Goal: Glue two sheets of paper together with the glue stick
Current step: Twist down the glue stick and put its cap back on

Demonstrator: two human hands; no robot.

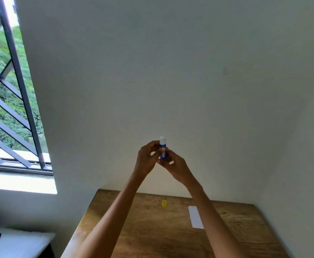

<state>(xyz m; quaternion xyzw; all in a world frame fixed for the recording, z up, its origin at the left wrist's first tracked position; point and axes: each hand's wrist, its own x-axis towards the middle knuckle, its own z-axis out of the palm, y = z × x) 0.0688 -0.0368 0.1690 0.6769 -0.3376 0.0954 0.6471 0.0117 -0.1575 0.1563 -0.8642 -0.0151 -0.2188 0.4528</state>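
Note:
A blue glue stick (163,145) with a white tip stands upright in the air, high above the table and in front of the wall. My left hand (147,159) pinches its upper body from the left. My right hand (175,165) grips its lower end from the right. The stick's yellow cap (164,203) stands on the wooden table (152,231) near the far edge. A white strip of paper (195,217) lies flat on the table to the right of the cap, partly behind my right forearm.
The table butts against a plain white wall. A barred window (13,101) fills the left side. A white surface (16,243) with a dark object on it lies low at the left, beside the table.

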